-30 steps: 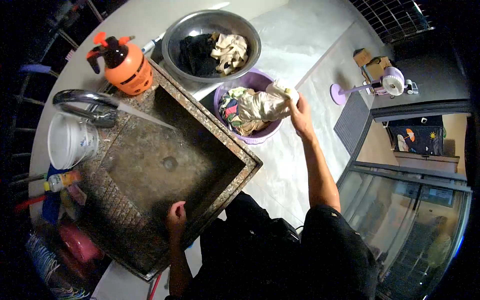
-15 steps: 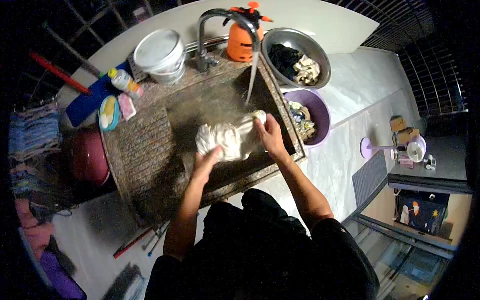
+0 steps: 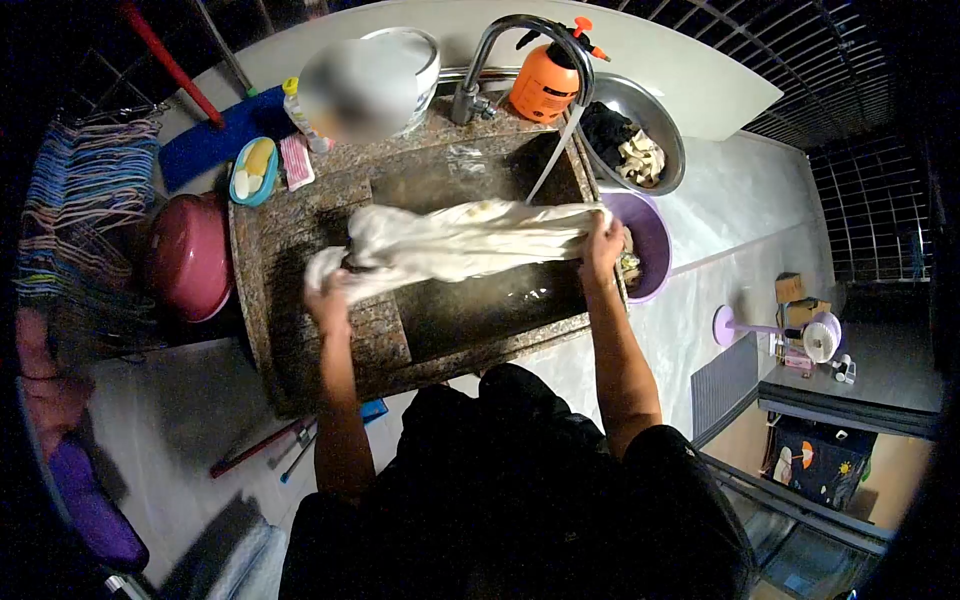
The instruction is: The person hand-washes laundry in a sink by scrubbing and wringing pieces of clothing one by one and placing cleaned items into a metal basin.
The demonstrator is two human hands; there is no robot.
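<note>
A wet-looking cream-white cloth [image 3: 470,240], perhaps a garment, is stretched sideways over the stone sink [image 3: 480,330]. My left hand [image 3: 330,303] grips its left end above the ribbed washboard side, a little blurred by motion. At the other end, my right hand [image 3: 602,248] is closed on the cloth near the sink's right rim. Water runs from the curved faucet [image 3: 500,30] in a thin stream behind the cloth, into the basin. Murky water shows below the cloth.
Behind the sink stand an orange spray bottle [image 3: 547,85] and a white bucket [image 3: 418,60]. To the right are a metal bowl [image 3: 675,150] and a purple basin [image 3: 655,250], both holding clothes. A blue soap dish [image 3: 243,190] and a maroon basin [image 3: 190,255] are at left.
The bunched cloth has been pulled out into a long stretch. My left hand has moved left and my right hand slightly right. The view has shifted a little.
</note>
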